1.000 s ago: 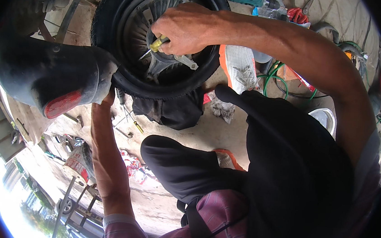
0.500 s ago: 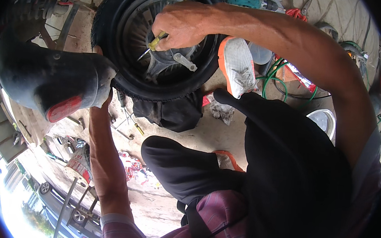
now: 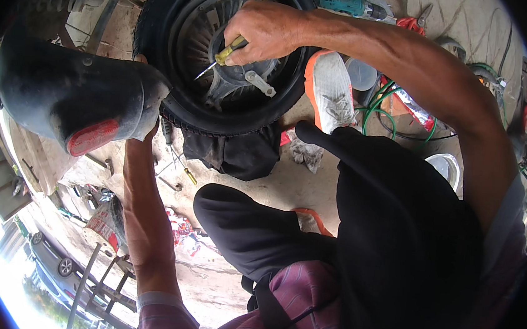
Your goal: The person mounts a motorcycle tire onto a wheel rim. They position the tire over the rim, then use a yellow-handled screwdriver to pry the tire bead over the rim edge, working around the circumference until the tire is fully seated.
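Observation:
A black-tyred wheel (image 3: 229, 121) with a dark, dirty metal hub lies at the top of the view. My right hand (image 3: 264, 32) is above the hub, fingers wrapped round the yellow handle of a screwdriver (image 3: 228, 53). The screwdriver's thin shaft slants down to the left over the wheel's inner face, beside a metal arm (image 3: 259, 84) on the hub. Most of my left hand (image 3: 142, 142) is behind a black plastic fender (image 3: 50, 99) with a red reflector. A fingertip shows at the tyre's left edge; the other fingers and their grip are hidden.
Beneath the wheel is black cloth (image 3: 239, 159). Hand tools, including a yellow-handled screwdriver (image 3: 190, 175), lie on the floor. A teal power drill (image 3: 343, 1), green cable (image 3: 378, 105), grey rag (image 3: 306, 154) and white bucket (image 3: 445, 166) are to the right.
My right hand and the screwdriver have shifted slightly right, and more of the handle shows. The whole view has moved a little, with the wheel slightly farther right.

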A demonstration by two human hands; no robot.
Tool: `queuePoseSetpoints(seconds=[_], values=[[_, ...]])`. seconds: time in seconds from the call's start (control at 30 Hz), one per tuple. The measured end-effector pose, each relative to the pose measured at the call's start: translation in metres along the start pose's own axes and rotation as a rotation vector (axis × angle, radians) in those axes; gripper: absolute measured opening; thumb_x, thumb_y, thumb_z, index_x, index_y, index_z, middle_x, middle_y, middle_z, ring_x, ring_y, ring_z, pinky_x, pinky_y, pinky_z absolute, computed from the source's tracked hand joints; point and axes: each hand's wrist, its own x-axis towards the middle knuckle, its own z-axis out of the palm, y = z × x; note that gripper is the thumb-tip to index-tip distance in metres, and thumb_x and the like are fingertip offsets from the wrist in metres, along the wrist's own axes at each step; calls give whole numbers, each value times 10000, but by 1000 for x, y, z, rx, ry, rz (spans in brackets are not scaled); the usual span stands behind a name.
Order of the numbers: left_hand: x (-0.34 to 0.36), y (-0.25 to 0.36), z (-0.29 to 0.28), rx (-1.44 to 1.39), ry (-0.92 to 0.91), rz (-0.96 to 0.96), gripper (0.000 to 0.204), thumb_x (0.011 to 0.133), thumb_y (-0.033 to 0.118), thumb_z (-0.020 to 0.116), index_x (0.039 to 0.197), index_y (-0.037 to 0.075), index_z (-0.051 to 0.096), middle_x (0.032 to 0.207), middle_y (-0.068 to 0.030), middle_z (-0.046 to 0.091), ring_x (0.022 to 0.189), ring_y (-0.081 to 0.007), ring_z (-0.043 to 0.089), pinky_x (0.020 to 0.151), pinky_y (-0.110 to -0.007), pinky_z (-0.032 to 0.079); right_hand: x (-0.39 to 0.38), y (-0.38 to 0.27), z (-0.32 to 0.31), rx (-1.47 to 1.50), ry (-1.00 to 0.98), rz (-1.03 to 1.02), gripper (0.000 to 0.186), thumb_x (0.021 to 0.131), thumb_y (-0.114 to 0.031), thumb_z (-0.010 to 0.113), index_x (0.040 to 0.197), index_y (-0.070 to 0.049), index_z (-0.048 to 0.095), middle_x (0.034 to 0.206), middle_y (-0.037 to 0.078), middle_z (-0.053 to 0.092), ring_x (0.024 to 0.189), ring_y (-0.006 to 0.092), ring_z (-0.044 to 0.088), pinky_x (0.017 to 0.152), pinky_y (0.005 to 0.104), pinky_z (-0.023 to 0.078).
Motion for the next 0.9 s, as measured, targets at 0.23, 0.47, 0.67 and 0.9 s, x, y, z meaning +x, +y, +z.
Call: queuePoseSetpoints(seconds=[0.23,0.47,0.67,0.9], values=[[1,-22,-7,312,-60,60,381,1113,220,552,1447,43,598,1392,-68,659,1257,-143,579,1149,-282,371,0,-6,-7,-37,-30,17,379,909,-382,717,887,-9,785,680,87,726,666,253,714,675,409,555],[-2,-81,-46,518,-219,33,349,1152,308,457,1333,91,661,1193,-29,708,1040,-89,603,1005,-231,414,3,-9,-12,-13,-74,38,383,911,-383,714,910,-8,789,685,91,729,682,261,717,690,418,557],[0,-28,-1,46,56,-125,380,1155,350,433,1108,107,721,970,10,697,872,-86,591,867,-237,441,-2,-5,-8,-66,-35,51,386,897,-383,718,938,-7,794,701,121,733,708,294,720,705,434,560],[1,-50,-22,-126,379,-449,386,1153,370,435,937,144,660,822,39,574,720,-89,491,695,-249,388,2,7,0,-7,38,-57,371,875,-357,780,965,2,802,764,161,740,685,306,710,676,428,565]])
